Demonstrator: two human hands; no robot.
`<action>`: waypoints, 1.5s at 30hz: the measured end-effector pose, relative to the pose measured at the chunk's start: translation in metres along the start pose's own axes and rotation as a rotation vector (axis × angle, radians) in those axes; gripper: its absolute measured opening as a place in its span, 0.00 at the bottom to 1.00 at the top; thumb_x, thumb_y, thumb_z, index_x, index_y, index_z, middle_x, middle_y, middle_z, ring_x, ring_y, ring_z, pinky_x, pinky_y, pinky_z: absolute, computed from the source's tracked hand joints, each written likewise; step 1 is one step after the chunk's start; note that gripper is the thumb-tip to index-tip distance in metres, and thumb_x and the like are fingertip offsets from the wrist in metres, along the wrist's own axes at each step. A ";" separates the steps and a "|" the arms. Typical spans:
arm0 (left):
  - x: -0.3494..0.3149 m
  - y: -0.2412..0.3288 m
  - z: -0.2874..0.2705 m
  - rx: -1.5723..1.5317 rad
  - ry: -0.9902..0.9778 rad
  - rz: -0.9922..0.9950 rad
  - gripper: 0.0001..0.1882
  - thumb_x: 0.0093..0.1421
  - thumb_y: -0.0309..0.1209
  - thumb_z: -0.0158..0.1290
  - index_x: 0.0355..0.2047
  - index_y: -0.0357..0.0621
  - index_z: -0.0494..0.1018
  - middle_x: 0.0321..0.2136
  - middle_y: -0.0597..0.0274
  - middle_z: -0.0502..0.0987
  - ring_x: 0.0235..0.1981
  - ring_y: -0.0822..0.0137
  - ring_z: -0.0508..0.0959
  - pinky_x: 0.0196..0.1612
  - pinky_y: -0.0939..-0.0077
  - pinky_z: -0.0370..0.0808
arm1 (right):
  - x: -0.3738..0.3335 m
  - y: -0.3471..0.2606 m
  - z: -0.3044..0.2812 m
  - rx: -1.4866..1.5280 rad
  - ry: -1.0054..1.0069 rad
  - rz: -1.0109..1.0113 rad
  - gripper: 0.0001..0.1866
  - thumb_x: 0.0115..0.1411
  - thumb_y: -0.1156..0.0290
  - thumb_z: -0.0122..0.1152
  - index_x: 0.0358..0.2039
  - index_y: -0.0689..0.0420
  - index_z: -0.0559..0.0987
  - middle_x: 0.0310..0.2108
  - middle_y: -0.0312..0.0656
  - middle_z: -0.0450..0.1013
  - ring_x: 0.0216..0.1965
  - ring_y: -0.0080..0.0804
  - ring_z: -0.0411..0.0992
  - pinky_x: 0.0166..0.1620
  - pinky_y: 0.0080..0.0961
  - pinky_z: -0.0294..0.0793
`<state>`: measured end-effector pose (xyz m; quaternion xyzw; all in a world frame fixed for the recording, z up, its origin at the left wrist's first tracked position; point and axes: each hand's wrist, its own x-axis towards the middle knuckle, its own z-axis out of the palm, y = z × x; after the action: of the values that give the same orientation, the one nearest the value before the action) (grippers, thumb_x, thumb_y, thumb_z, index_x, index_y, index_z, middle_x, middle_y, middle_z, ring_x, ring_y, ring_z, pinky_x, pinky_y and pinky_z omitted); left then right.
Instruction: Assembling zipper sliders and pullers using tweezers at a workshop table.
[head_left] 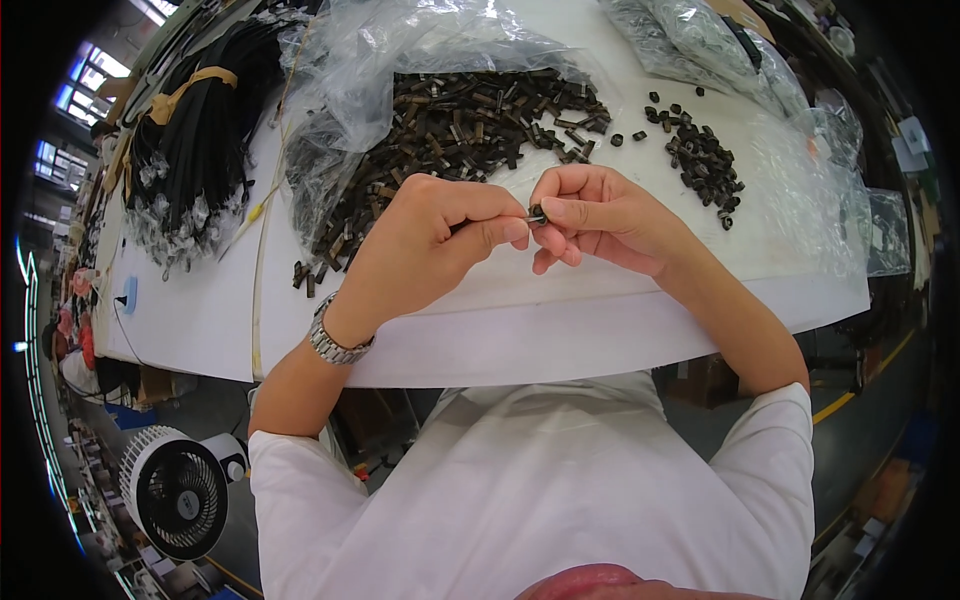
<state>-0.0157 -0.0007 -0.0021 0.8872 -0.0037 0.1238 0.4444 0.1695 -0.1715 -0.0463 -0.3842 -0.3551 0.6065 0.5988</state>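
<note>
My left hand [440, 225], with a metal watch on its wrist, is closed in a pinch. A thin end of something shows at its fingertips, too small to name. My right hand [605, 218] pinches a small dark piece [538, 213] between thumb and forefinger. The fingertips of both hands meet at this piece, above the white table. Behind my left hand spreads a heap of small dark brown and black clip-like pieces [470, 115]. Beyond my right hand lies a smaller pile of short black ring-like pieces [702, 160].
A tied bundle of black straps [205, 125] with clear wrapped ends lies at the left. Clear plastic bags [350, 85] edge the heap; more plastic [815, 190] lies at the right. A yellow-knotted cord [255, 213] crosses the white table [600, 335]. A fan [182, 495] stands lower left.
</note>
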 end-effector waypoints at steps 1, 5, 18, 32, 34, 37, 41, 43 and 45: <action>0.000 0.002 0.000 -0.115 -0.005 -0.044 0.07 0.67 0.28 0.61 0.33 0.39 0.84 0.20 0.62 0.78 0.19 0.73 0.70 0.24 0.74 0.65 | 0.002 0.004 -0.003 0.170 -0.095 0.041 0.09 0.74 0.63 0.63 0.41 0.56 0.79 0.33 0.37 0.82 0.34 0.26 0.82 0.49 0.29 0.84; 0.001 0.000 0.000 -0.355 -0.008 -0.131 0.09 0.69 0.27 0.60 0.33 0.35 0.84 0.20 0.68 0.76 0.19 0.78 0.68 0.23 0.80 0.62 | 0.003 0.009 0.005 0.350 -0.121 0.045 0.09 0.73 0.64 0.64 0.43 0.57 0.79 0.35 0.38 0.82 0.36 0.26 0.82 0.52 0.32 0.84; 0.003 0.000 -0.003 -0.082 0.054 -0.028 0.09 0.69 0.29 0.61 0.34 0.36 0.83 0.19 0.68 0.74 0.20 0.79 0.69 0.24 0.79 0.65 | -0.006 -0.026 0.013 -0.371 0.139 -0.205 0.10 0.69 0.74 0.65 0.47 0.66 0.82 0.37 0.44 0.83 0.36 0.29 0.83 0.44 0.25 0.83; 0.005 -0.007 -0.012 -0.368 -0.081 -0.199 0.12 0.73 0.33 0.57 0.39 0.37 0.84 0.19 0.74 0.71 0.20 0.82 0.66 0.24 0.83 0.60 | -0.005 -0.022 0.016 -0.283 0.193 -0.175 0.12 0.68 0.71 0.68 0.48 0.63 0.81 0.41 0.46 0.84 0.41 0.29 0.85 0.52 0.29 0.85; 0.006 -0.005 -0.011 -0.356 -0.056 -0.218 0.12 0.73 0.34 0.57 0.40 0.37 0.84 0.19 0.74 0.71 0.20 0.83 0.65 0.24 0.84 0.60 | -0.003 -0.019 0.012 -0.153 0.180 -0.173 0.11 0.68 0.71 0.68 0.47 0.63 0.81 0.42 0.47 0.84 0.41 0.30 0.85 0.53 0.31 0.85; 0.007 0.002 -0.007 -0.322 0.007 -0.246 0.12 0.73 0.34 0.57 0.39 0.38 0.85 0.19 0.74 0.73 0.21 0.83 0.67 0.25 0.83 0.62 | -0.002 -0.013 0.008 0.056 0.176 -0.134 0.09 0.69 0.71 0.68 0.46 0.61 0.82 0.43 0.47 0.84 0.43 0.31 0.85 0.55 0.34 0.86; 0.003 -0.007 0.000 -0.226 0.128 -0.185 0.12 0.71 0.34 0.58 0.39 0.38 0.85 0.19 0.71 0.74 0.22 0.82 0.70 0.26 0.82 0.64 | 0.000 -0.006 0.007 0.226 0.207 -0.055 0.09 0.69 0.71 0.68 0.46 0.60 0.82 0.44 0.48 0.84 0.44 0.34 0.85 0.56 0.35 0.86; 0.002 -0.002 -0.002 -0.177 0.114 -0.191 0.11 0.72 0.32 0.57 0.43 0.36 0.84 0.22 0.71 0.76 0.23 0.83 0.69 0.27 0.83 0.65 | -0.001 -0.005 0.009 0.216 0.226 -0.053 0.09 0.69 0.71 0.67 0.46 0.60 0.82 0.44 0.49 0.84 0.44 0.35 0.85 0.57 0.35 0.85; 0.001 0.004 0.000 -0.121 0.100 -0.193 0.12 0.74 0.30 0.55 0.47 0.35 0.83 0.24 0.71 0.77 0.24 0.83 0.69 0.27 0.85 0.66 | -0.003 -0.005 0.013 0.205 0.242 -0.060 0.08 0.69 0.72 0.67 0.46 0.61 0.81 0.44 0.49 0.84 0.44 0.36 0.85 0.57 0.36 0.85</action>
<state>-0.0155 -0.0028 0.0013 0.8479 0.0962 0.1240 0.5064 0.1603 -0.1742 -0.0357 -0.3808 -0.2278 0.5707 0.6909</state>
